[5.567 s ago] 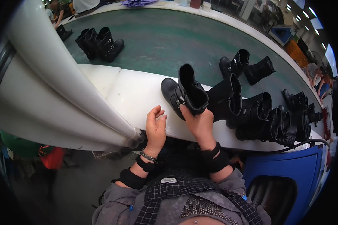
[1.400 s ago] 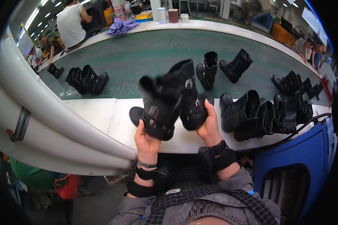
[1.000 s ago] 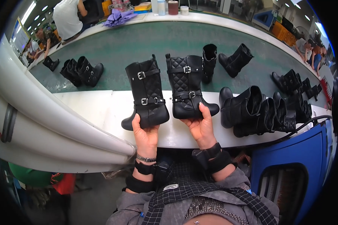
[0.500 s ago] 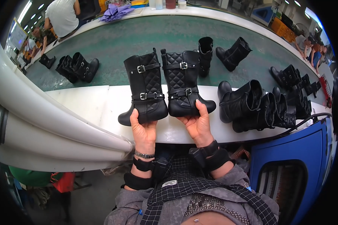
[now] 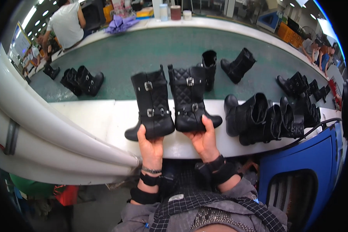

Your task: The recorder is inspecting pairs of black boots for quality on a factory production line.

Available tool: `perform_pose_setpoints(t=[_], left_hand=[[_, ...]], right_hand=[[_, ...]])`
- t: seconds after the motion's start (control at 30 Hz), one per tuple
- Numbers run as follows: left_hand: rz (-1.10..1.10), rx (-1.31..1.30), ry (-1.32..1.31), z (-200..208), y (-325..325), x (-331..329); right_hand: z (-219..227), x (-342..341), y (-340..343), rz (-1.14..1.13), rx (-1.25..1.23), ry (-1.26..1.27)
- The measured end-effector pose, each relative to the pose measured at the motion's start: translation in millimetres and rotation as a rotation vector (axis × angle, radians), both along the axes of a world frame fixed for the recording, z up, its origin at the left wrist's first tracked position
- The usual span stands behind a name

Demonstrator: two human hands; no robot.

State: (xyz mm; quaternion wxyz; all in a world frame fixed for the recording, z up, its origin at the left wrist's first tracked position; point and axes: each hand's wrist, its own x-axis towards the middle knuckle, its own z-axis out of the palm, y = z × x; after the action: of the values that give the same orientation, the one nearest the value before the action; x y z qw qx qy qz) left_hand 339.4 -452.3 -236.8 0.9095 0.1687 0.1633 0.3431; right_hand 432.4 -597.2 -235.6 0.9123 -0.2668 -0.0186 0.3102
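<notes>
I hold a pair of black boots upright, side by side, above the white table edge. My left hand (image 5: 150, 146) grips the left boot (image 5: 152, 101) by its sole, thumb up against the foot; its toe points left. Around the sole of the right boot (image 5: 189, 99) my right hand (image 5: 203, 141) is closed the same way, toe pointing right. Both boots have buckled straps at the shaft and ankle, and quilting shows plainly on the right one. The fingers under the soles are partly hidden.
Several black boots (image 5: 248, 115) lie on the white table (image 5: 92, 116) at my right. Others stand across the green conveyor belt (image 5: 150, 50). A blue machine (image 5: 297, 154) is close at right, a white curved housing (image 5: 58, 143) at left. People sit farther off.
The whole scene sits slightly lower in the picture now. The left boot has turned a little, so less of its quilted side shows. Both hands keep their grip.
</notes>
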Motion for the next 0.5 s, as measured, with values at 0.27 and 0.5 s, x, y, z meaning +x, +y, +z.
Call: perform_pose_setpoints(t=[0.27, 0.5], left_hand=[[0.013, 0.036, -0.021, -0.4, -6.7, -0.8], [0.025, 0.009, -0.030, -5.0, -7.6, -2.3]], right_hand=[[6.1, -3.9, -2.9, 0.004, -0.014, -0.124], [11.3, -9.5, -7.2, -0.006, -0.036, -0.158]])
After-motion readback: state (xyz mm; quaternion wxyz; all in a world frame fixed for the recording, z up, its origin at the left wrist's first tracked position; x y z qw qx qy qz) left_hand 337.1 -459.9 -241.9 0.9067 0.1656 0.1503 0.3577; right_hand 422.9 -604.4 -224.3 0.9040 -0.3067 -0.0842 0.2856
